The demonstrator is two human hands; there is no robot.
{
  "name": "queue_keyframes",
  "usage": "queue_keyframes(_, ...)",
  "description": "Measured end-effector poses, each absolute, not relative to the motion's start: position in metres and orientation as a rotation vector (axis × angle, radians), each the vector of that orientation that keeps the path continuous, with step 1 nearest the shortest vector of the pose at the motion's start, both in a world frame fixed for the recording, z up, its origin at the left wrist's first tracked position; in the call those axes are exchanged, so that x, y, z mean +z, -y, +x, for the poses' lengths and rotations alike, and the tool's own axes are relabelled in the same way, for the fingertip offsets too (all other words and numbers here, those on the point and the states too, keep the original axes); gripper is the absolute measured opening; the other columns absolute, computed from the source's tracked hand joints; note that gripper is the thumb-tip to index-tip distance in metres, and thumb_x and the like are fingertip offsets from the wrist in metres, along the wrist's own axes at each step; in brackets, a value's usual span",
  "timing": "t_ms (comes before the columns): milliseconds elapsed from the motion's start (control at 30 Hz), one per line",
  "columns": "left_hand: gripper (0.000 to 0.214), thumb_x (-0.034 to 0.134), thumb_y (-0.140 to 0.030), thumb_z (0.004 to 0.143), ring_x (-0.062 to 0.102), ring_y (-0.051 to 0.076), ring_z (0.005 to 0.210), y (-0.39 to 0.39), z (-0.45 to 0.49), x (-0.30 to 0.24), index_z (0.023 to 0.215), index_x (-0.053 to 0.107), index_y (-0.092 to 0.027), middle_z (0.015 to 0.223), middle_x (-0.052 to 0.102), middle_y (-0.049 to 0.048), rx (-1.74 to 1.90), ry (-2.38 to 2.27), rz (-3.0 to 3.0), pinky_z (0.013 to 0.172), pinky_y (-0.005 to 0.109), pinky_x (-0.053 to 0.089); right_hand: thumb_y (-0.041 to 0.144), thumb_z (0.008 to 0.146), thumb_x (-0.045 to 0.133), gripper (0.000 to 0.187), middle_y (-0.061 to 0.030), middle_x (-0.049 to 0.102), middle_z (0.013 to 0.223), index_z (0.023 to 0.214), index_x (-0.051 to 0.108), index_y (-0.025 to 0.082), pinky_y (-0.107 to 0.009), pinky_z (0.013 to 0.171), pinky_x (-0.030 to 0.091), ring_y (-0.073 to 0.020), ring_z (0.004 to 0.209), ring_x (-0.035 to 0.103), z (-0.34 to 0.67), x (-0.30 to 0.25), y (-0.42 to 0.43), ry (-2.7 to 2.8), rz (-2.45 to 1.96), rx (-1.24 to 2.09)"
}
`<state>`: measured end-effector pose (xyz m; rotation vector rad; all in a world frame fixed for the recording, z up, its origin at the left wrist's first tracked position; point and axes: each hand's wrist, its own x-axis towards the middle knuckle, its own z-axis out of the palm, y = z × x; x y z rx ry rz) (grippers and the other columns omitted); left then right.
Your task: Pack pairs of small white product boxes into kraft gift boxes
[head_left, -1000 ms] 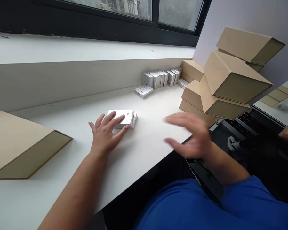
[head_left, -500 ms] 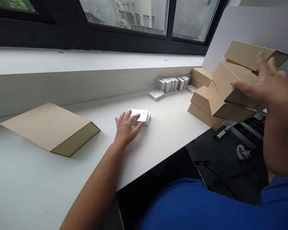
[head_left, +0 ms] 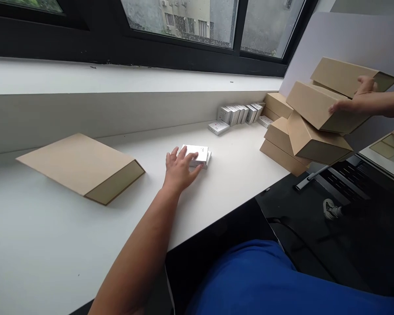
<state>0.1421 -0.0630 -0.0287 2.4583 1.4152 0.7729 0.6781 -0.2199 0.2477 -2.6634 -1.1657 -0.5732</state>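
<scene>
My left hand (head_left: 180,169) lies on a small pile of white boxes (head_left: 198,152) on the white table. Its fingers are spread over the left side and top, with the thumb at the front edge. To the right, my right hand (head_left: 357,98) presses against a leaning pile of flattened-looking brown cardboard boxes. Its thumb is raised beside the top cardboard box (head_left: 343,75), and a finger stretches along the cardboard box beneath (head_left: 321,105). The remaining fingers are partly hidden. Below these, another cardboard box (head_left: 321,142) sits tilted.
On the left of the table (head_left: 134,227) lies a slanted cardboard box (head_left: 79,162). A row of small white boxes (head_left: 238,114) stands along the wall, with a flat white box (head_left: 218,127) before it. The table's front edge borders dark floor (head_left: 302,236).
My right hand has turned and its fingers have drawn closer to the cardboard. The second cardboard box in the pile now lies less steeply. My left hand stays on the small boxes.
</scene>
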Motion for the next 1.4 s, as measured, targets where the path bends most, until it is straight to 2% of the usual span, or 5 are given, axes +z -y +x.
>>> queue_keyframes(167, 0.036, 0.065, -0.045, 0.097, 0.034, 0.043, 0.164, 0.058, 0.147, -0.030, 0.127, 0.068, -0.025, 0.166, 0.055, 0.0124, 0.818, -1.438, 2.440, 0.137, 0.070, 0.017, 0.054, 0.103, 0.064, 0.110, -0.0298, 0.031, 0.166, 0.173, -0.012, 0.015, -0.042, 0.106, 0.051, -0.0302, 0.146, 0.055, 0.610, 0.262, 0.236, 1.438, -2.553, -0.176)
queue_keyframes(333, 0.036, 0.062, -0.044, 0.098, 0.035, 0.043, 0.164, 0.050, 0.160, -0.031, 0.126, 0.065, -0.022, 0.162, 0.059, 0.0147, 0.899, -1.487, 2.381, 0.135, 0.069, 0.022, 0.054, 0.077, 0.090, 0.146, -0.0228, 0.013, 0.177, 0.173, -0.016, 0.023, -0.051, 0.124, 0.047, -0.0417, 0.160, 0.038, 0.506, 0.229, 0.247, 2.210, -2.025, -0.035)
queue_keyframes(867, 0.057, 0.063, -0.043, 0.100, 0.021, 0.043, 0.170, 0.033, 0.130, -0.041, 0.150, 0.058, -0.018, 0.173, 0.045, 0.0170, 0.960, -1.660, 2.110, 0.138, 0.071, 0.012, 0.005, 0.067, 0.076, 0.122, -0.0154, 0.020, 0.183, 0.175, 0.027, 0.031, -0.078, 0.135, 0.000, -0.0470, 0.172, 0.009, 0.452, 0.048, 0.226, 2.704, -1.650, 0.415)
queue_keyframes(1167, 0.057, 0.060, -0.040, 0.099, 0.030, 0.035, 0.169, 0.030, 0.127, -0.046, 0.155, 0.057, -0.029, 0.172, 0.050, 0.0078, 0.954, -1.563, 2.075, 0.139, 0.059, 0.028, 0.005, 0.068, 0.069, 0.112, -0.0080, 0.020, 0.185, 0.172, 0.037, 0.032, -0.066, 0.122, 0.045, -0.0404, 0.144, 0.054, 0.452, 0.025, 0.172, 2.435, -1.724, 0.297)
queue_keyframes(1400, 0.067, 0.076, -0.054, 0.091, 0.041, 0.039, 0.163, 0.021, 0.136, -0.043, 0.147, 0.053, -0.025, 0.173, 0.041, 0.0181, 0.957, -1.668, 1.854, 0.132, 0.059, 0.040, 0.011, 0.081, 0.066, 0.091, -0.0076, 0.033, 0.180, 0.168, 0.046, 0.031, -0.062, 0.123, 0.045, -0.0381, 0.146, 0.052, 0.455, 0.000, 0.180, 2.300, -1.667, 0.106)
